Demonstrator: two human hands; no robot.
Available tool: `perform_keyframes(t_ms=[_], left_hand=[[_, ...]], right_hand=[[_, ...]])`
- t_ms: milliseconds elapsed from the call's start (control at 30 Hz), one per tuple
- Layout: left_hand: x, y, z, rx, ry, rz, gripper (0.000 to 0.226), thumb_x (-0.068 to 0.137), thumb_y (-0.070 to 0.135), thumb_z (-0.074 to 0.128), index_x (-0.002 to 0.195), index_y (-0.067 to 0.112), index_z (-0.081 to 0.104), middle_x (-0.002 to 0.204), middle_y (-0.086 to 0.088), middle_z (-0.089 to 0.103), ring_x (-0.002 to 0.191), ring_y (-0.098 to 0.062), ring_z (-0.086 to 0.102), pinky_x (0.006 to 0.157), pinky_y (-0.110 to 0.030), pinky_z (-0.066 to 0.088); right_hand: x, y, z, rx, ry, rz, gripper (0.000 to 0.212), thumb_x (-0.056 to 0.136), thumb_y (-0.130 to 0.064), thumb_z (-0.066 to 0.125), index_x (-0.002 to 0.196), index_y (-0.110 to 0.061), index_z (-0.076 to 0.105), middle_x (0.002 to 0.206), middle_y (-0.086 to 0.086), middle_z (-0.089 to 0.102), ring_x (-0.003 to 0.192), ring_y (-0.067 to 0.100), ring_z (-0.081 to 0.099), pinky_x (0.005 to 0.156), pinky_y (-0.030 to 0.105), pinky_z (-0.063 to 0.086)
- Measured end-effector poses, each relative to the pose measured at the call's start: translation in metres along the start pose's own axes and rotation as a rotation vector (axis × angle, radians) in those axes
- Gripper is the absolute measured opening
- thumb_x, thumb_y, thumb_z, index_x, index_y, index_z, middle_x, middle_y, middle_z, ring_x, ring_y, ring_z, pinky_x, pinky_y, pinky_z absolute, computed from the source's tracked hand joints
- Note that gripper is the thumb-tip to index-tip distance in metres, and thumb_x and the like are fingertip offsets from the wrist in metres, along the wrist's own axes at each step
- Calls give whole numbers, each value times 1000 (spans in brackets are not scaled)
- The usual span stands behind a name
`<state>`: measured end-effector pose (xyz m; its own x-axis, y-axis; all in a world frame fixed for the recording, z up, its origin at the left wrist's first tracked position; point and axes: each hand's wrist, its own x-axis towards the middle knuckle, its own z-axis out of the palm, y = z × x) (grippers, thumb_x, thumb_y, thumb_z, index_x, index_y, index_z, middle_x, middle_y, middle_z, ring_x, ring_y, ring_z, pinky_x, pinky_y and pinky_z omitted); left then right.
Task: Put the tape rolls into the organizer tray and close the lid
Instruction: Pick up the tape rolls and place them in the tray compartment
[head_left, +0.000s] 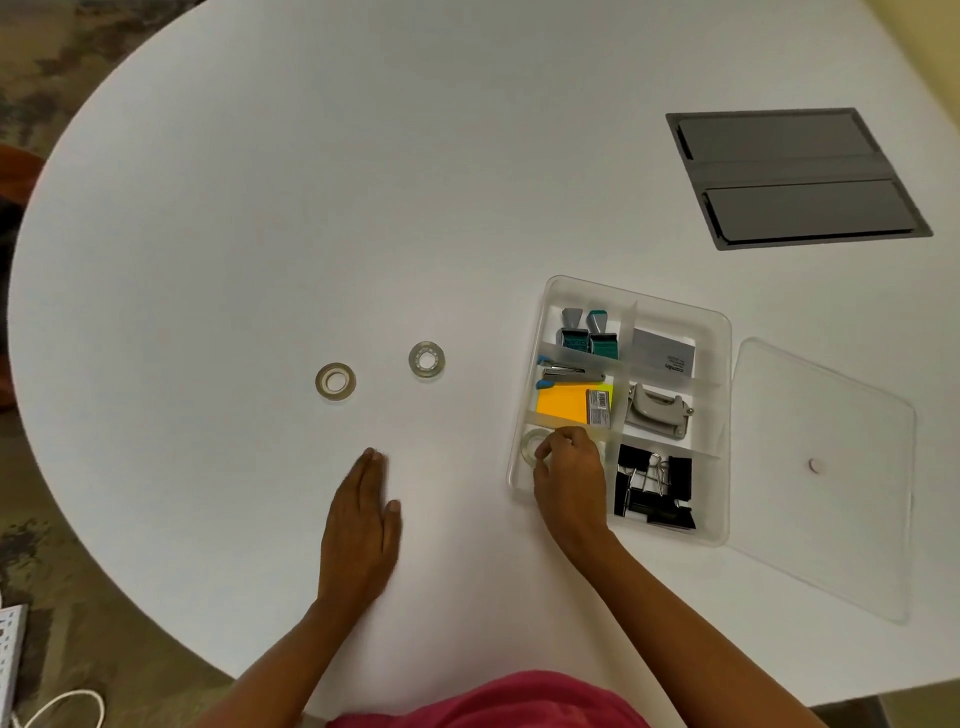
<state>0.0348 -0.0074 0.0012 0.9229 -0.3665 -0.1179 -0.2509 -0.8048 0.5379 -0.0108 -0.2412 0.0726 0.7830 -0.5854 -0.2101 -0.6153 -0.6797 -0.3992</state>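
Two bare hands work over a white round table (260, 208). The left hand (358, 530) lies flat on the tabletop nearest the body, fingers straight and close together, holding nothing. The right hand (569, 473) reaches into the near-left compartment of the clear organizer tray (722, 415), its fingers curled around a clear tape roll (531, 447) that sits inside that compartment; whether the fingertips press on the roll or merely touch it cannot be told. Beside it, the near-right compartment holds black binder clips (654, 493). Farther in lie an orange sticky-note pad (563, 408), a stapler (571, 374), a grey hole punch (657, 413), white cards (662, 351) and two teal-and-grey stamps (589, 332). The clear lid (826, 467) lies flat on the table just right of the tray. Left of the tray, well apart from it, two more tape rolls rest flat: one brownish (335, 381), one clear (426, 358). At the far right a dark grey cable hatch (795, 176) is set into the tabletop.
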Motion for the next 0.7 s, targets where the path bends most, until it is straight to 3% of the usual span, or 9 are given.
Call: perform_keyframes(t_ms=[133,267,400,500,567,700], left_hand=[[31,8,-20,13,162,-29,56,85,14,49,139,12,35,145,-8,40,131,-24,40,106,-38,36],[78,12,-42,55,242,-146,69,76,-1,51,140,7,31,147,-14,37,131,-32,39,106,-43,37],[118,15,-53,98,126,-205,66,81,4,55,142,7,29,152,-15,26,131,-37,37,102,-49,41],[132,14,-54,191,41,-133,44,86,4,50,129,1,44,138,-21,42,115,-42,46,87,-50,47],[137,13,-56,133,23,-127,36,86,3,52,122,0,51,129,-23,47,113,-41,47,84,-49,48],[138,34,-59,-102,-3,-147,41,82,13,63,122,7,55,126,-19,48,109,-35,54,89,-39,48]], right_hand=[[-5,-2,-6,104,101,-133,18,76,12,64,89,1,68,102,17,65,94,29,61,74,32,53],[-12,-8,-10,186,132,-331,21,75,14,63,86,-4,68,95,11,65,89,22,61,78,20,47],[-19,-14,-11,210,106,-424,22,79,10,62,90,-8,67,96,7,64,90,17,59,75,19,50],[-21,-14,-12,232,103,-428,21,80,8,62,92,-8,68,97,7,64,90,18,60,77,21,51],[-21,-10,-14,237,112,-413,20,80,9,63,92,-7,68,97,8,64,90,18,60,77,18,49],[-17,6,-20,219,161,-342,20,79,10,62,92,-5,66,97,10,64,92,20,59,81,10,37]])
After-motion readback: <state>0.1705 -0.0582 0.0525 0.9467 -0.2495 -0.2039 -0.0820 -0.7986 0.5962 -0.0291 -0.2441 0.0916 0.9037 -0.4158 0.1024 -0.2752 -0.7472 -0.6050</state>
